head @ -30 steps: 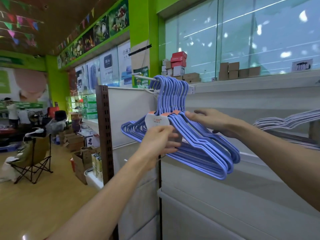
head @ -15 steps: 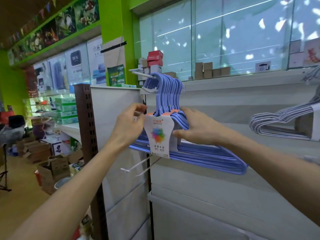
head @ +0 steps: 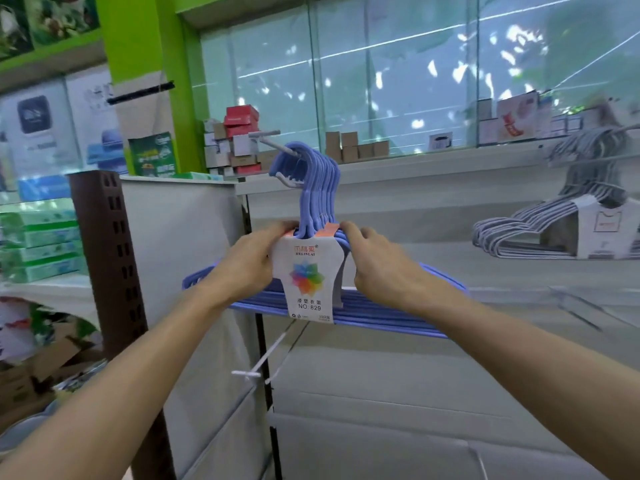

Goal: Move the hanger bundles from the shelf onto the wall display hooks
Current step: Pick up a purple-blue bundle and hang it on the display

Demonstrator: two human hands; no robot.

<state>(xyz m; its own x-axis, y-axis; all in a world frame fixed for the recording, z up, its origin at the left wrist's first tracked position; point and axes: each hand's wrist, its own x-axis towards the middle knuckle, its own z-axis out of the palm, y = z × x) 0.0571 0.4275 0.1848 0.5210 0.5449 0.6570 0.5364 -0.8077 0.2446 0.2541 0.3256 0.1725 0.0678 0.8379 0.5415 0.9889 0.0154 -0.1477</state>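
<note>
Here the left hand [head: 247,268] and right hand [head: 375,268] curl their fingers round the shoulders of the blue hanger bundle [head: 322,299], either side of its white label card [head: 308,275] — both gripping it. The bundle's long axis runs level, left to right, flat against the wall panel [head: 381,375]; its hooks point up — looped over the white display hook [head: 266,140]. Farther right hangs a grey hanger bundle [head: 540,230].

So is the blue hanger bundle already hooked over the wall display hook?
Yes, the blue hanger bundle hangs by its hooks on the wall display hook, with left hand and right hand gripping it.
</note>
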